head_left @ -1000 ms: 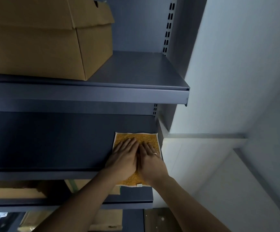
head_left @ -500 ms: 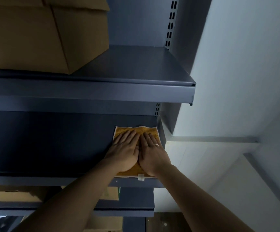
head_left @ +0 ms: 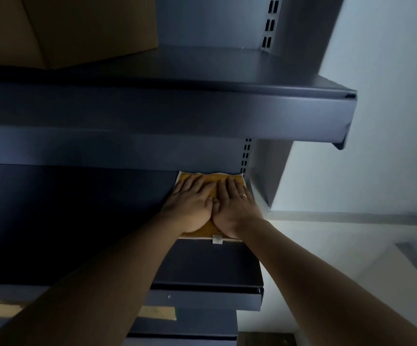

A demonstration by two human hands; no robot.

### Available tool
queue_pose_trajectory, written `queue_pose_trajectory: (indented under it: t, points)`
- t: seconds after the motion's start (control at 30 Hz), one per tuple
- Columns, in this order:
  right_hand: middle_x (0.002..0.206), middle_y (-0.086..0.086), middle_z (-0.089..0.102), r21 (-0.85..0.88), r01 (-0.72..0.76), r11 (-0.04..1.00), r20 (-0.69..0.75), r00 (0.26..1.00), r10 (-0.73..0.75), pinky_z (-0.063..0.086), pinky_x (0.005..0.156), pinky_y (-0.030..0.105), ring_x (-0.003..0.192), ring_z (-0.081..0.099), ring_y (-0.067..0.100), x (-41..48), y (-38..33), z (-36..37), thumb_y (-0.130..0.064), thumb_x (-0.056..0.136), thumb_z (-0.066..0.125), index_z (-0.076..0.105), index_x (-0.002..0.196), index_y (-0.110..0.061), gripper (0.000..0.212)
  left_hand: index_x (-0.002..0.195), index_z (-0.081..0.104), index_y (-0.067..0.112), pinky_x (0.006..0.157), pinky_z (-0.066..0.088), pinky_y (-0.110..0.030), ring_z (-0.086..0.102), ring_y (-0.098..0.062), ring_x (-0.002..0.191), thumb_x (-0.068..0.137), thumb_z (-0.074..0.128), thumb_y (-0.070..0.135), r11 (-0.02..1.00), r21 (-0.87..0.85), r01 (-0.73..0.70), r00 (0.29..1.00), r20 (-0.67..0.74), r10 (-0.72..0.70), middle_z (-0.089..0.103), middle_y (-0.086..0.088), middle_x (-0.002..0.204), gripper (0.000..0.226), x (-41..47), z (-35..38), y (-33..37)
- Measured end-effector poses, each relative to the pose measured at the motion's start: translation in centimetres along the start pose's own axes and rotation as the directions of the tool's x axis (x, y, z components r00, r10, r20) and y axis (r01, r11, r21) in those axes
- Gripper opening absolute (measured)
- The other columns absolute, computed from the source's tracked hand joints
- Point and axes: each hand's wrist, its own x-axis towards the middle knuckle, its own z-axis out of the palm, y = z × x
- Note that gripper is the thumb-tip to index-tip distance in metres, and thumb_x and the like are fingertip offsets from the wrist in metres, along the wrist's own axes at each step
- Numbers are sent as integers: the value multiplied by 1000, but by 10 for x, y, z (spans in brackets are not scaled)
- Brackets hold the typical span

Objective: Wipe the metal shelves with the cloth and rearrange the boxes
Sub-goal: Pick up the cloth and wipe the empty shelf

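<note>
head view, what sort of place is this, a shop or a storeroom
Likely a storeroom or stock area: tiered dark metal shelves on slotted uprights, a plain cardboard box stored on one, and a bare pale wall beside the unit.

- Your one head view looks forward and down, near the right end of the middle shelf (head_left: pixel 202 265).
- It sits above the upper shelf (head_left: pixel 202 113), whose top shows.

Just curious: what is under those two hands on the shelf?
A yellow cloth, spread flat on the dark metal shelf. The left hand and right hand cover most of it, and the shelf surface beneath it is hidden.
</note>
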Motion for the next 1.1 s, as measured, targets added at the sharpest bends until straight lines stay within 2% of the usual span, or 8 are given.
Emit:
queue_pose_trajectory:
  t: [0.5, 0.73, 0.93, 1.1]
  points:
    - [170, 10, -8, -37, -131, 991, -14, 991, 130, -6, 127, 42, 157, -10, 22, 23, -16, 2, -51, 104, 9, -3, 163, -16, 70, 161, 7, 31, 126, -1, -39, -4, -13, 155, 106, 16, 38, 999, -9, -45, 999, 8, 45, 0, 9, 170, 56, 20, -1, -21]
    - [170, 10, -10, -38, -44, 998, -6, 999, 44, -5, 127, 43, 157, -11, 24, 34, -66, 7, -50, 105, 8, -5, 163, -23, 65, 162, 7, 29, 126, -1, -40, -5, -13, 155, 106, 15, 38, 1000, -1, 17, 1000, 11, -17, -2, 8, 170, 57, 0, -8, -71]
    - [170, 4, -10, -53, -32, 998, -10, 999, 32, -4, 127, 43, 157, -10, 23, 23, -71, 8, -50, 105, 7, -4, 163, -24, 64, 162, 5, 23, 126, -1, -40, -4, -14, 156, 106, 15, 39, 999, 13, 37, 999, -2, -37, -2, 5, 170, 59, -9, -10, -70]
    - [170, 5, -11, -57, -42, 998, -1, 999, 42, -4, 127, 43, 156, -12, 23, -3, -82, 14, -49, 105, 8, -6, 162, -24, 64, 162, 0, 20, 126, -5, -38, -9, -12, 155, 107, 13, 40, 999, 39, -4, 999, 41, 2, -7, 4, 170, 60, -39, -10, -70]
